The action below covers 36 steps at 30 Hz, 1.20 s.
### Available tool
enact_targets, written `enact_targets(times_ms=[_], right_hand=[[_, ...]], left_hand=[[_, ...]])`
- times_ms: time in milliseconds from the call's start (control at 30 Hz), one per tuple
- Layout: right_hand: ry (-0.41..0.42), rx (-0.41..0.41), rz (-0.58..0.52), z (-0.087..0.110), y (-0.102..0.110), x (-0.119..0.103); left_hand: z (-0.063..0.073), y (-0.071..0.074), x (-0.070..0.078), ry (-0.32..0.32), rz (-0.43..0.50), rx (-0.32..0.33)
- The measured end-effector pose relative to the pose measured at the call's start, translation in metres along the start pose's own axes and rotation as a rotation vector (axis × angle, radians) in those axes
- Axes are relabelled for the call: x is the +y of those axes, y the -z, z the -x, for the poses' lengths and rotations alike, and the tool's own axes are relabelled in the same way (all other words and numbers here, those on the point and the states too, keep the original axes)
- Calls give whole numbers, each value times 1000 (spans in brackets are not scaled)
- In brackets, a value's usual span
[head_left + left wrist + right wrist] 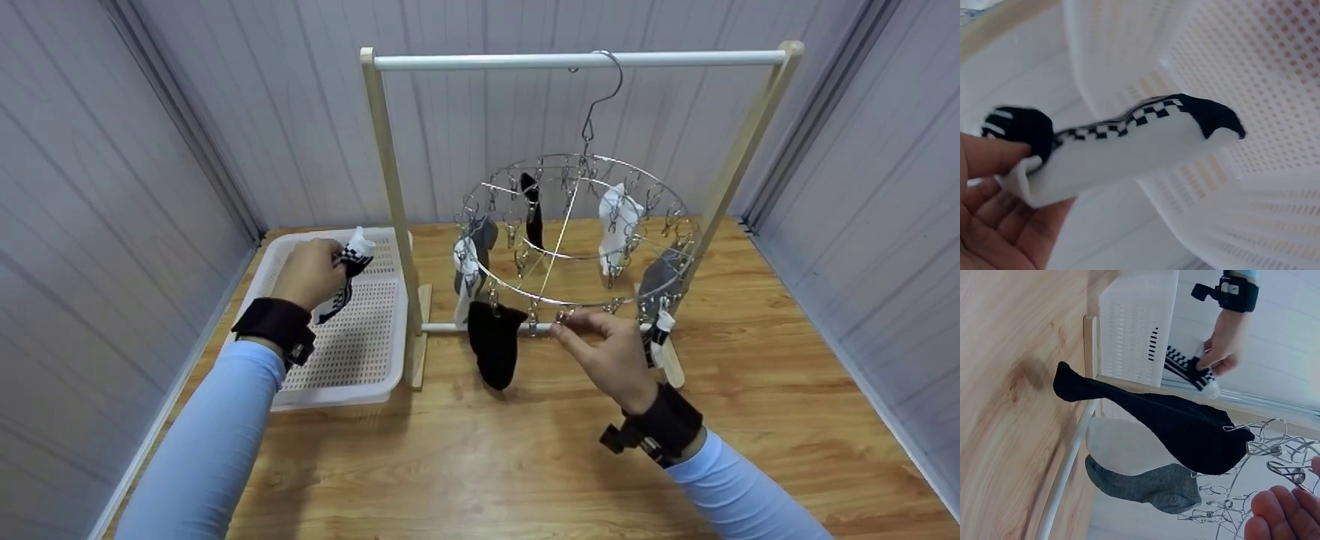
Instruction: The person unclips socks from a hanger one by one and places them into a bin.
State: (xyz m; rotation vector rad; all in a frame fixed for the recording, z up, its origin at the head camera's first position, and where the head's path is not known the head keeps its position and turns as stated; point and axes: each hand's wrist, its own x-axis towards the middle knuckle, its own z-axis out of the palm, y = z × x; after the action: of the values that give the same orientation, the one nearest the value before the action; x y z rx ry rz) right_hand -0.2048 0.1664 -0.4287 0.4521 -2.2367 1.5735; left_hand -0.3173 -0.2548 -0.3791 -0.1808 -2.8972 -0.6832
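The right grip (606, 358) is nearly closed, thumb and forefinger pinching a wire clip (1292, 472) on the near edge of the round hanger (551, 302); just beside it a black sock (495, 352) hangs from another clip, above the worktop (487, 465); a checked sock (660, 337) hangs just past the back of that hand, near a grey sock (661, 281). The left grip (311, 270) is pressed together on one end of a black-and-white patterned sock (1112, 163), its other end loose; it holds this sock above the white basket (367, 330); farther back, a white sock (619, 225) and a slim black sock (532, 210) hang from the hanger, which is hooked over the rack's white bar (487, 63).
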Motion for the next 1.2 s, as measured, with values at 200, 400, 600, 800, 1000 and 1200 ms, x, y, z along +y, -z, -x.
enact_targets(times_ms=[200, 400, 600, 800, 1000, 1200], right_hand=[[24, -4, 35, 1, 0, 1], [12, -4, 35, 0, 1, 0], [13, -4, 38, 1, 2, 1], [6, -18, 10, 1, 3, 1], [7, -17, 9, 2, 3, 0], [14, -8, 39, 3, 1, 0]], left_hand=[[-10, -18, -15, -48, -93, -44], [-13, -35, -22, -94, -281, -56], [-14, -55, -21, -192, -439, -63], [-14, -69, -20, -227, -454, -194], [-13, -77, -20, -178, -430, -320], [-11, -82, -23, -77, -387, -447]])
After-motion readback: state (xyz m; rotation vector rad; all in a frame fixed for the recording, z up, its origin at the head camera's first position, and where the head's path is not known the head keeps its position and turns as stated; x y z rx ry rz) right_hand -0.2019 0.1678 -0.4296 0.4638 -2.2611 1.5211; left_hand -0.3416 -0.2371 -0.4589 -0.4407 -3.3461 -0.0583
